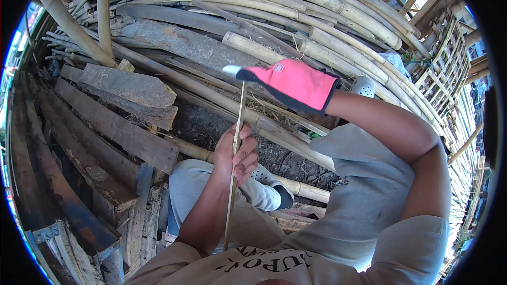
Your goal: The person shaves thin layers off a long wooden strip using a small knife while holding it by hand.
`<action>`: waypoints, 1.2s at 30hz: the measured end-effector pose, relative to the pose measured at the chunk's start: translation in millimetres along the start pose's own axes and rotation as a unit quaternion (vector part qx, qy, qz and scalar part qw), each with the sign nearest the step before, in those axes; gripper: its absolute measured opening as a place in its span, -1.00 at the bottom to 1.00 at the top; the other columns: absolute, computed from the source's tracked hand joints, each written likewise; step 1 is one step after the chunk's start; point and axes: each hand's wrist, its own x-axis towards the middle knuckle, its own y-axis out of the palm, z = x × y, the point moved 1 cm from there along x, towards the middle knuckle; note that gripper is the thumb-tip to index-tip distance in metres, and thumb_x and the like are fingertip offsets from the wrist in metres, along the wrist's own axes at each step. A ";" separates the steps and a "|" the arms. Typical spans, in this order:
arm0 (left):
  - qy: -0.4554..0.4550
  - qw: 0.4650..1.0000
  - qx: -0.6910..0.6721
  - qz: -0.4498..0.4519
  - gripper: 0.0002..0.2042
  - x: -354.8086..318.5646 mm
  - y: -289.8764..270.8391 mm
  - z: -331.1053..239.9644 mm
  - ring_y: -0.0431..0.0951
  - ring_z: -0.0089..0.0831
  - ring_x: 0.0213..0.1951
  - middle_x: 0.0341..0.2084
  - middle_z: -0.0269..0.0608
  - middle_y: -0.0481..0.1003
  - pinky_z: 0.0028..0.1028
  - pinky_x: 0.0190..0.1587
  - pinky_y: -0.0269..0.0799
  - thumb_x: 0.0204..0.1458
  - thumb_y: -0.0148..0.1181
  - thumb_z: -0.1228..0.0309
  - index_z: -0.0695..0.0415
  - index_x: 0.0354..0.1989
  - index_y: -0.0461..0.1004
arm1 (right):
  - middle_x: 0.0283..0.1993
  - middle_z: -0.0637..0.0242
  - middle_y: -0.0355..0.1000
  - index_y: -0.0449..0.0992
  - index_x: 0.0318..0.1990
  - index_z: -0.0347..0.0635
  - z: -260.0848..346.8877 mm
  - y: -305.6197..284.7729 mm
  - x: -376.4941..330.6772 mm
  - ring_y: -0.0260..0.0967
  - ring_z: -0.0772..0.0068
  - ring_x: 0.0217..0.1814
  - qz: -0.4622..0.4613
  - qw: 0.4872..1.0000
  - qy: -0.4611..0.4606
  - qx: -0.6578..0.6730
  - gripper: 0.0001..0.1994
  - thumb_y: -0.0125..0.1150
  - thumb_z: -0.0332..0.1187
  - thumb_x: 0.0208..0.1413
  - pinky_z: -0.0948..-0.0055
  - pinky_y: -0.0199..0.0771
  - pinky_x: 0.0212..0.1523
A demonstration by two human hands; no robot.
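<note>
A thin, pale bamboo strip (232, 200) runs upright in front of me, its near end close to my shirt. My bare left hand (236, 154) is closed round its middle, with the fingers curled on the right side. My right hand (298, 82) wears a pink and black glove with a whitish fingertip. It reaches across from the right, and the strip's far end meets the underside of its closed fingers. The gloved palm and most of those fingers are hidden from above.
Long bamboo poles (301, 2) lie stacked across the far side. Weathered boards (119, 121) are piled at the left, beside a standing bamboo post (104, 16). My shoe (272, 186) rests by a bamboo pole on the dirt. A woven bamboo lattice (435, 63) stands at the far right.
</note>
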 end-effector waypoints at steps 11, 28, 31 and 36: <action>0.000 1.000 -0.023 -0.006 -0.84 -2.8 -8.9 -1.3 0.24 -0.44 -0.90 -0.79 -0.28 0.24 -0.48 -0.89 0.11 0.36 -0.31 0.44 0.11 -0.24 0.24 | -0.49 0.01 0.31 0.44 0.28 0.26 14.8 21.3 2.6 0.03 0.25 -0.51 0.058 0.986 0.153 0.038 -0.63 -0.04 -0.27 0.37 0.28 0.32 -0.47; -0.022 0.998 0.035 -0.044 -0.88 0.7 -5.5 5.7 0.19 -0.49 -0.91 -0.81 -0.33 0.21 -0.52 -0.90 0.05 0.35 -0.28 0.46 0.06 -0.24 0.23 | -0.53 0.02 0.41 0.40 0.23 0.01 -1.7 21.6 7.0 0.43 0.03 -0.53 -0.017 0.997 -0.046 -0.068 -0.60 -0.14 -0.05 0.42 0.12 0.42 -0.45; -0.024 0.999 0.023 -0.021 -0.86 -0.1 2.6 5.0 0.20 -0.50 -0.91 -0.80 -0.33 0.22 -0.53 -0.89 0.07 0.36 -0.29 0.44 0.05 -0.24 0.23 | -0.50 -0.02 0.48 0.64 -0.17 -0.18 2.9 17.3 9.6 0.47 0.04 -0.49 -0.015 0.985 0.142 0.096 -0.47 -0.07 0.11 0.37 0.19 0.45 -0.43; -0.023 0.999 0.010 -0.036 -0.85 3.0 -1.6 6.8 0.22 -0.49 -0.90 -0.80 -0.33 0.22 -0.53 -0.89 0.09 0.37 -0.31 0.42 0.06 -0.23 0.24 | -0.45 -0.01 0.52 0.65 -0.33 -0.22 6.6 13.7 5.8 0.48 0.02 -0.49 0.003 0.997 0.052 0.060 -0.45 0.02 0.13 0.32 0.23 0.47 -0.38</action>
